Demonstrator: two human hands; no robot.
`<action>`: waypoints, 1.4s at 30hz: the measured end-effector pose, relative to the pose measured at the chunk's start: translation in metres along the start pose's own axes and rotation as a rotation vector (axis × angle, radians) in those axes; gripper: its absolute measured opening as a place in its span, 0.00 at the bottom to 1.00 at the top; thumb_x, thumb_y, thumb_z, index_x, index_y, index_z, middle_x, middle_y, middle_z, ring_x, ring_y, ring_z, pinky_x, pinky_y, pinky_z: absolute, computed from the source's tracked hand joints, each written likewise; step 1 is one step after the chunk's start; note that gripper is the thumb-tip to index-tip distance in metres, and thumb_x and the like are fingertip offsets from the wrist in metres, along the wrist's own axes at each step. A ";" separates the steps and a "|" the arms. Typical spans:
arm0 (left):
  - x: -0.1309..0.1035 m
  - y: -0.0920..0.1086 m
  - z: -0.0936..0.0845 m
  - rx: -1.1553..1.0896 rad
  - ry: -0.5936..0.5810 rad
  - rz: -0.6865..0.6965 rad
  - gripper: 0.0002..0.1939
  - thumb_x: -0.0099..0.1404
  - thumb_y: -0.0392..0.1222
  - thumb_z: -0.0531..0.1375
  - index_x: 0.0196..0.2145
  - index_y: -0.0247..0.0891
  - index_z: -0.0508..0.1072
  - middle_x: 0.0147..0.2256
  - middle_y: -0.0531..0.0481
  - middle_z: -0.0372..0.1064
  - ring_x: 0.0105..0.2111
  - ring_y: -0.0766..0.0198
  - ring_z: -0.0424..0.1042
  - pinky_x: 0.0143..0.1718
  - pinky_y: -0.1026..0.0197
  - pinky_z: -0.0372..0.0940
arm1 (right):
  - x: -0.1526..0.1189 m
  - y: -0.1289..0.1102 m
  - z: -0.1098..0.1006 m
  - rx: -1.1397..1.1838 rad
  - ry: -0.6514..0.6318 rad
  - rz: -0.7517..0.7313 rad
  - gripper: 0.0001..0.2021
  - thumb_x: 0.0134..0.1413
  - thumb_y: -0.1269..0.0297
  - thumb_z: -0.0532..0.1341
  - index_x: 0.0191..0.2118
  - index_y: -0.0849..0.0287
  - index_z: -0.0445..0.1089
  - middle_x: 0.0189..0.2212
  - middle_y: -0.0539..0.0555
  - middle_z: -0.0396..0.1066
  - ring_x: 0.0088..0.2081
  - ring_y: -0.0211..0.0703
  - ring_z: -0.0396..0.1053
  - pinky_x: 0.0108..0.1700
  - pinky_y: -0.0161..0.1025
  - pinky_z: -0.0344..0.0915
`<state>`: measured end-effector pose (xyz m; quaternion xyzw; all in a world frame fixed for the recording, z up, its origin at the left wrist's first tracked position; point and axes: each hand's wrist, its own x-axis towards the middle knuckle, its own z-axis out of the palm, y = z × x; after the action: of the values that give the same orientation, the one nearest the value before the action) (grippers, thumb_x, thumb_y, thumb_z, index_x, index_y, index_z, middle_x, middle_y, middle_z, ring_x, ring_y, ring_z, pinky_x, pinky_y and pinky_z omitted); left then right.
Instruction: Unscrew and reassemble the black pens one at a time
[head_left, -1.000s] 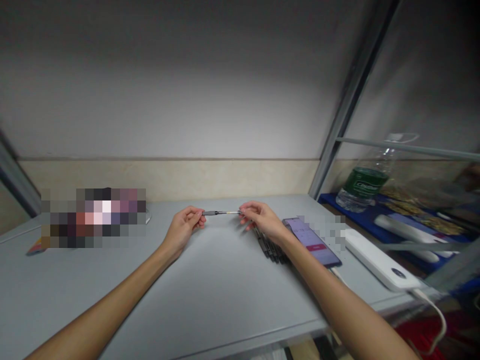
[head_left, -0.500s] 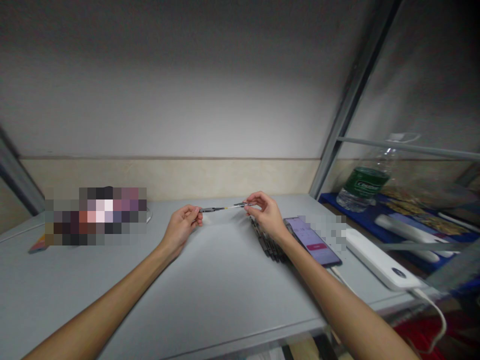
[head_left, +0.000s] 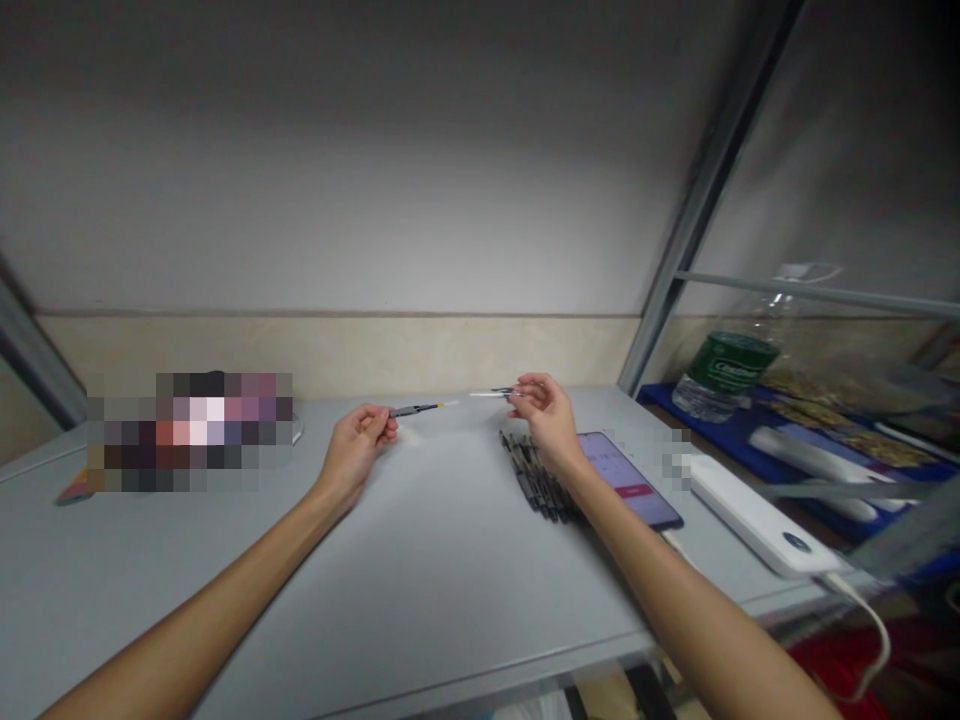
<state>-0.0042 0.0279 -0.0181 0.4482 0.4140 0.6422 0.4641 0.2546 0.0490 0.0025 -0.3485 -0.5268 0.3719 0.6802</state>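
Observation:
Above the grey desk, my left hand [head_left: 364, 440] pinches the dark grip section of a pen [head_left: 409, 411]. A thin refill [head_left: 444, 405] with a yellowish part points from it to the right. Across a gap, my right hand [head_left: 546, 408] pinches a clear pen barrel [head_left: 487, 394] with a dark clip-like strip along it. Its tip faces left, toward the refill. The two pieces are apart. Below my right hand lies a row of several dark pens [head_left: 529, 480], partly hidden by my wrist.
A phone [head_left: 630, 480] with its screen lit lies right of the pens. Beyond it are a white power strip-like block [head_left: 757, 515] with a cable and a water bottle [head_left: 727, 360] on a blue shelf. A blurred-out pile [head_left: 202, 430] sits at the left.
The clear barrel has come away from the refill, opening a gap between them. My right hand has moved right and slightly up; my left hand has shifted slightly left.

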 end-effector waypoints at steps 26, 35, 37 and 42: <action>-0.004 0.003 0.003 0.048 -0.015 0.019 0.17 0.49 0.50 0.65 0.30 0.33 0.70 0.23 0.52 0.68 0.23 0.70 0.66 0.29 0.66 0.61 | -0.006 -0.004 0.006 0.009 -0.091 0.018 0.15 0.39 0.67 0.66 0.37 0.58 0.64 0.32 0.51 0.69 0.29 0.35 0.65 0.30 0.37 0.72; -0.005 0.000 0.004 0.026 -0.043 -0.003 0.17 0.49 0.49 0.66 0.30 0.33 0.71 0.23 0.52 0.69 0.23 0.70 0.66 0.29 0.66 0.62 | -0.009 -0.003 0.009 -0.109 -0.119 0.048 0.09 0.40 0.64 0.66 0.30 0.61 0.70 0.29 0.53 0.70 0.28 0.39 0.68 0.34 0.40 0.70; -0.007 -0.001 0.006 0.014 -0.069 -0.021 0.16 0.49 0.49 0.66 0.30 0.33 0.71 0.23 0.52 0.69 0.23 0.70 0.66 0.29 0.66 0.62 | -0.011 -0.005 0.012 -0.117 -0.148 0.051 0.09 0.40 0.63 0.66 0.30 0.61 0.70 0.29 0.54 0.71 0.28 0.39 0.69 0.34 0.40 0.70; -0.011 -0.002 0.010 -0.018 -0.094 -0.067 0.15 0.49 0.48 0.65 0.29 0.33 0.71 0.23 0.52 0.68 0.23 0.70 0.67 0.29 0.66 0.63 | -0.018 -0.005 0.017 -0.164 -0.212 0.079 0.11 0.40 0.62 0.66 0.32 0.62 0.73 0.29 0.54 0.74 0.28 0.40 0.71 0.36 0.40 0.68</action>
<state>0.0078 0.0189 -0.0193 0.4594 0.4009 0.6082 0.5083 0.2358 0.0321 0.0023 -0.3820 -0.6104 0.3889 0.5747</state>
